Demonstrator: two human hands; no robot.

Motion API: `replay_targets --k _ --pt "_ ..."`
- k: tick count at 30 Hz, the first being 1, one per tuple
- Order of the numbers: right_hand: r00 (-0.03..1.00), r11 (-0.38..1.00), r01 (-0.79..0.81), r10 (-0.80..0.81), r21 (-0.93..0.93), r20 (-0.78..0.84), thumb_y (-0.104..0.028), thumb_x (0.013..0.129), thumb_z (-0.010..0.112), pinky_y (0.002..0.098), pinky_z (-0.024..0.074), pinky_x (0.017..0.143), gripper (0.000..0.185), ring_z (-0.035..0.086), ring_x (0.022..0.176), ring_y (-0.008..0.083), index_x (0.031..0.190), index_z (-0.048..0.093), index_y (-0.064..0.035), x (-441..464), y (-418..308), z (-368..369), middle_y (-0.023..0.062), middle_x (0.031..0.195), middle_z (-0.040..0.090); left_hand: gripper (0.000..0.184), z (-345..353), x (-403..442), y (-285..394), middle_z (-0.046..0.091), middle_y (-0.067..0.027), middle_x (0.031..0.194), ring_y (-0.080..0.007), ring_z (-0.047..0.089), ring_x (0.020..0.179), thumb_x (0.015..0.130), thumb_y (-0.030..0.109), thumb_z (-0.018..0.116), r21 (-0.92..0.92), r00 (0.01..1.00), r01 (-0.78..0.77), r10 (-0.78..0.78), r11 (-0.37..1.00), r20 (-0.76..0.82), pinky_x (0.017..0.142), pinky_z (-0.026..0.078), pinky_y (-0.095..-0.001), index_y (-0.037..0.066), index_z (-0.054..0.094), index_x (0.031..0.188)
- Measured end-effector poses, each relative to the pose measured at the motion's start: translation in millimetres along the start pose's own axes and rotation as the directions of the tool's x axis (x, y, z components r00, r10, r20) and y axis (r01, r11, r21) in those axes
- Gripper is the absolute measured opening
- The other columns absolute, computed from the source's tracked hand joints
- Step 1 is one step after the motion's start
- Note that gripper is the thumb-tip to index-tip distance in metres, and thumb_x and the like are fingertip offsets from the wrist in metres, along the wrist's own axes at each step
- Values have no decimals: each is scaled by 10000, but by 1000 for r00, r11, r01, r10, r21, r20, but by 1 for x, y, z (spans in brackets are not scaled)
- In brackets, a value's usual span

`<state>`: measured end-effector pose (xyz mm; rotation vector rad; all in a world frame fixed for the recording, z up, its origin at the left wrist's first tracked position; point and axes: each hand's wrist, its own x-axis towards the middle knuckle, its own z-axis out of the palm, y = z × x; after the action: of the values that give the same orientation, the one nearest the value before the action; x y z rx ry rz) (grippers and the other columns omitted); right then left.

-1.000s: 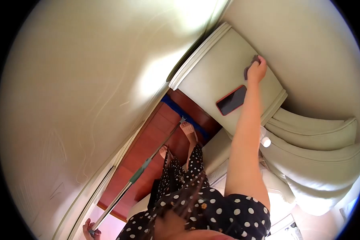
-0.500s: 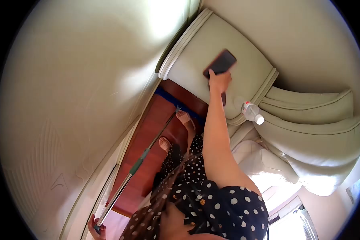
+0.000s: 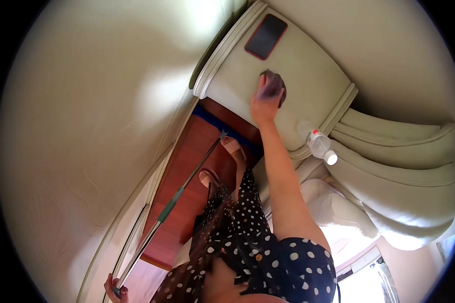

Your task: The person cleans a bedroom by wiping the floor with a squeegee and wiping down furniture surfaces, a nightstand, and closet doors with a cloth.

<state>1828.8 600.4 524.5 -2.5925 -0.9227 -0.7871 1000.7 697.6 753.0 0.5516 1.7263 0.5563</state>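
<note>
Against right hand (image 3: 264,108), dark cloth (image 3: 274,86)

No words, numbers or brand names can be read. On the clear plastic bottle (image 3: 320,146), a label (image 3: 312,137) is borne, on which a small red patch can be seen; any print there is too small to be made out. On the dark screen of the red-edged smartphone (image 3: 266,37), no characters can be discerned.

Phone (image 3: 266,36) beyond cloth (image 3: 274,85) on stand (image 3: 308,76), bottle (image 3: 319,145) at right edge, mop (image 3: 176,198) left on floor (image 3: 187,156)
</note>
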Motion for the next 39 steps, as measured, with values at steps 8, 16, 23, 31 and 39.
replay_targets --k 8,16,23,31,39 --pt "836 814 -483 539 -322 107 -411 883 397 595 144 1018 562 379 1186 415 1199 484 46 140 147 39 268 1244 456 398 41 43 2 583 -52 727 -161 516 395 916 358 406 -38 989 -31 36 999 145 352 474 -270 104 524 1199" --pt "965 965 -262 261 -31 -24 -281 842 504 494 200 1042 500 362 1202 378 1246 436 5 -53 24 -14 207 1276 438 307 38 7 10 517 -21 673 -118 448 354 886 296 495 49 986 -110 103 993 129 312 415 -229 71 576 1078" --pt "698 768 -631 502 108 511 -377 799 585 432 455 788 393 565 956 343 1081 545 -105 -263 75 -78 152 1090 563 337 32 25 -49 641 -55 770 -174 475 357 900 297 459 -22 958 -61 64 998 279 329 425 -302 60 594 1099" --pt "729 769 -596 639 -233 244 -583 664 661 438 487 613 877 632 691 332 1340 265 -189 -194 83 -258 128 794 648 324 25 43 -87 606 -26 718 -151 479 356 891 305 494 -9 956 -110 108 994 272 316 409 -268 71 599 1089" --pt "882 914 -309 379 -265 280 -445 776 585 463 477 581 354 621 694 332 976 516 -161 -143 80 -229 120 747 631 337 5 56 -70 552 -9 656 -141 445 345 883 329 504 -4 967 -112 110 994 231 302 386 -259 69 601 1075"
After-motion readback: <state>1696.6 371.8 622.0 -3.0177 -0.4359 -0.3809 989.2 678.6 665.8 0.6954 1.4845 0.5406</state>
